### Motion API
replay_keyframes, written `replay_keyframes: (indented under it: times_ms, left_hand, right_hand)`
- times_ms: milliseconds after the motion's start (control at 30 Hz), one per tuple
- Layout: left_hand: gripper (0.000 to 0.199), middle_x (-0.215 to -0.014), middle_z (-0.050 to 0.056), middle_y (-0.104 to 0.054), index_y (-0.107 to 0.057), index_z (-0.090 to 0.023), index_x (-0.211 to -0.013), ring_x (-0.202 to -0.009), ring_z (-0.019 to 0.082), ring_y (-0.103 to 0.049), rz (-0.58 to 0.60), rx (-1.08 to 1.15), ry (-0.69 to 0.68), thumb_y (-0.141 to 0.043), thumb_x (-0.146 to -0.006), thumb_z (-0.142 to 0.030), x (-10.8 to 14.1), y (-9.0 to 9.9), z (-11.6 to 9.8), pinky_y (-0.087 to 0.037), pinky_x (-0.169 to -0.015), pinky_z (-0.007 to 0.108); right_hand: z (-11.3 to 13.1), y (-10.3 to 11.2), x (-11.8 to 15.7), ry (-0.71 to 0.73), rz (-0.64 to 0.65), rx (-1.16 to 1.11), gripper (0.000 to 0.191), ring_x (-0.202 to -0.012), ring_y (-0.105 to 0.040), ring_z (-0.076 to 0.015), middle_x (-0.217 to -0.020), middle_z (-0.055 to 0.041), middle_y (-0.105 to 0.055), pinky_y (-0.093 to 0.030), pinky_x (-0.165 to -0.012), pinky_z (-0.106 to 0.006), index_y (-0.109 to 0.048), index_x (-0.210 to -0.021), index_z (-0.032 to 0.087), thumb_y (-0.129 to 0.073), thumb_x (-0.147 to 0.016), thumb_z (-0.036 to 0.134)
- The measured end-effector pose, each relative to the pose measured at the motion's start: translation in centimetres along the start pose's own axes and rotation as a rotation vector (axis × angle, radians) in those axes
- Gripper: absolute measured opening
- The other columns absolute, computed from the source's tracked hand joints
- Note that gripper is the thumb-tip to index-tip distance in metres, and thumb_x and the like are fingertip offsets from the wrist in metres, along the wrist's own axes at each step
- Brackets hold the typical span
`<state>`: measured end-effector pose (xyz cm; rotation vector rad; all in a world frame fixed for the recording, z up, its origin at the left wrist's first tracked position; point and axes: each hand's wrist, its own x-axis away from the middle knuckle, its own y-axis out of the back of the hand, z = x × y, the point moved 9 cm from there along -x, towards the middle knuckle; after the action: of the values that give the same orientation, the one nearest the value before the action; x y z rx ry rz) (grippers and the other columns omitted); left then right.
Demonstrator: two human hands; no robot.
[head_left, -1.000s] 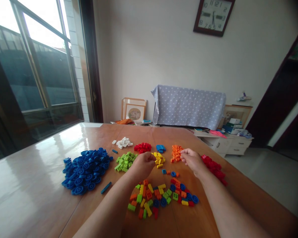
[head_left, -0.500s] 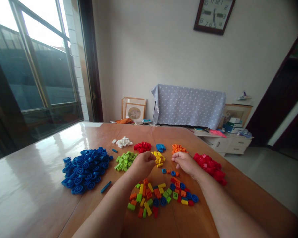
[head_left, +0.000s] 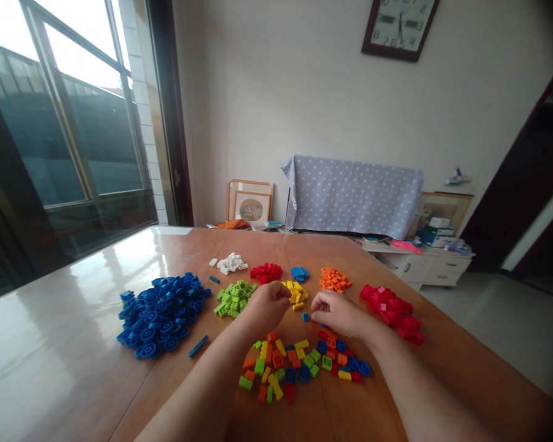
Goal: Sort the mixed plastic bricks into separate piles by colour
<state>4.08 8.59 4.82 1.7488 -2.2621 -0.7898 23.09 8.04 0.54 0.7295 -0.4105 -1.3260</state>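
Observation:
My left hand (head_left: 268, 305) hovers beside the yellow bricks (head_left: 297, 293), its fingers closed in a pinch; whatever they hold, if anything, is hidden. My right hand (head_left: 338, 313) is low over the table with fingertips curled together, right beside a small blue brick (head_left: 306, 317). An orange bit shows under those fingertips, but I cannot tell whether they grip it. Nearer to me lies a loose mix of orange, yellow, green, red and blue bricks (head_left: 276, 359). Left of my left hand is a heap of lime green bricks (head_left: 234, 298).
A big heap of round blue pieces (head_left: 161, 316) covers the left, with a long blue piece (head_left: 198, 346) near it. White (head_left: 231, 263), red (head_left: 266, 272), blue (head_left: 299, 273) and orange bricks (head_left: 335, 280) form piles farther back. Red pieces (head_left: 391, 312) sit near the table's right edge.
My right hand has moved left and down, from near the orange pile onto the short row of small pieces, which it now mostly covers. Its fingers have curled in. My left hand stays nearly still.

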Motion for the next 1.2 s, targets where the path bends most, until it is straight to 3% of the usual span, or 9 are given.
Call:
replay_keyframes:
  times_ms: [133,267,333,500,600,867,1033,1100,1200]
  left_hand:
    - [0.014,-0.064,-0.002,-0.057,-0.069,-0.015,-0.082,-0.061,0.011,-0.046,-0.008,-0.022,0.009,-0.061,-0.072,-0.021,0.0,0.0,-0.1,-0.033,-0.058,0.021]
    - [0.013,-0.064,-0.002,-0.057,-0.069,-0.015,-0.082,-0.06,0.01,-0.044,-0.004,-0.033,0.011,-0.06,-0.073,-0.02,0.0,0.0,-0.3,-0.033,-0.057,0.021]
    - [0.013,-0.065,-0.002,-0.057,-0.068,-0.015,-0.082,-0.059,0.01,-0.044,-0.001,-0.035,0.02,-0.06,-0.073,-0.02,-0.1,0.1,-0.2,-0.032,-0.056,0.021]
    - [0.014,-0.064,-0.002,-0.056,-0.068,-0.015,-0.084,-0.058,0.01,-0.044,0.014,-0.025,0.058,-0.062,-0.074,-0.024,-0.1,0.0,0.2,-0.031,-0.054,0.021]
    - [0.014,-0.064,-0.002,-0.056,-0.068,-0.015,-0.084,-0.058,0.01,-0.045,0.021,-0.017,0.061,-0.061,-0.074,-0.023,0.0,-0.1,0.1,-0.032,-0.053,0.021]
    - [0.012,-0.065,-0.002,-0.059,-0.068,-0.015,-0.081,-0.058,0.01,-0.045,0.005,-0.034,0.023,-0.06,-0.074,-0.02,0.1,0.2,-0.5,-0.034,-0.057,0.021]
    - [0.014,-0.069,0.0,-0.062,-0.069,-0.015,-0.083,-0.061,0.011,-0.048,0.007,-0.044,0.006,-0.061,-0.074,-0.022,0.0,0.1,-0.2,-0.034,-0.058,0.022]
    - [0.014,-0.069,0.0,-0.061,-0.069,-0.015,-0.083,-0.061,0.011,-0.048,0.007,-0.048,0.003,-0.06,-0.074,-0.022,0.0,0.1,-0.3,-0.034,-0.058,0.022]
    - [0.014,-0.069,-0.001,-0.061,-0.069,-0.016,-0.084,-0.061,0.011,-0.047,0.014,-0.052,0.019,-0.06,-0.075,-0.022,0.1,0.2,-0.3,-0.034,-0.057,0.022]
  right_hand:
    - [-0.2,-0.4,-0.2,0.021,-0.012,0.145,0.008,-0.069,-0.058,-0.0135,-0.077,0.0003,-0.067,-0.038,-0.059,-0.021,-0.069,-0.08,0.021,-0.066,-0.072,0.021]
    - [-0.6,-0.2,-0.8,0.017,-0.035,0.081,0.006,-0.067,-0.057,-0.0134,-0.073,0.0008,-0.066,-0.038,-0.058,-0.022,-0.068,-0.076,0.02,-0.065,-0.072,0.024]
    - [-1.4,1.4,-1.0,-0.031,-0.139,-0.033,0.01,-0.066,-0.057,-0.0138,-0.07,0.001,-0.065,-0.039,-0.058,-0.023,-0.066,-0.076,0.019,-0.064,-0.074,0.029]
    - [-5.9,7.0,0.0,-0.253,-0.562,-0.346,0.02,-0.064,-0.059,-0.0155,-0.069,-0.0015,-0.067,-0.043,-0.058,-0.025,-0.063,-0.082,0.019,-0.065,-0.074,0.037]
    - [-8.1,7.9,0.3,-0.332,-0.639,-0.422,0.021,-0.063,-0.062,-0.017,-0.073,-0.0051,-0.069,-0.046,-0.055,-0.026,-0.061,-0.084,0.02,-0.065,-0.073,0.037]
    - [-8.7,7.2,-0.5,-0.31,-0.619,-0.521,0.03,-0.082,-0.07,-0.0202,-0.092,-0.0094,-0.073,-0.057,-0.068,-0.029,-0.062,-0.101,0.019,-0.065,-0.074,0.03]
    - [-7.5,7.9,0.4,-0.318,-0.606,-0.495,0.024,-0.069,-0.065,-0.0158,-0.08,-0.0062,-0.071,-0.05,-0.058,-0.024,-0.063,-0.095,0.018,-0.064,-0.074,0.029]
    - [-6.5,7.5,0.7,-0.331,-0.49,-0.45,0.021,-0.06,-0.059,-0.0127,-0.073,-0.0036,-0.068,-0.042,-0.051,-0.021,-0.064,-0.092,0.018,-0.063,-0.074,0.028]
    - [-4.5,4.8,1.1,-0.33,-0.105,-0.336,0.02,-0.056,-0.053,-0.011,-0.07,-0.0009,-0.066,-0.035,-0.048,-0.02,-0.065,-0.09,0.018,-0.064,-0.072,0.026]
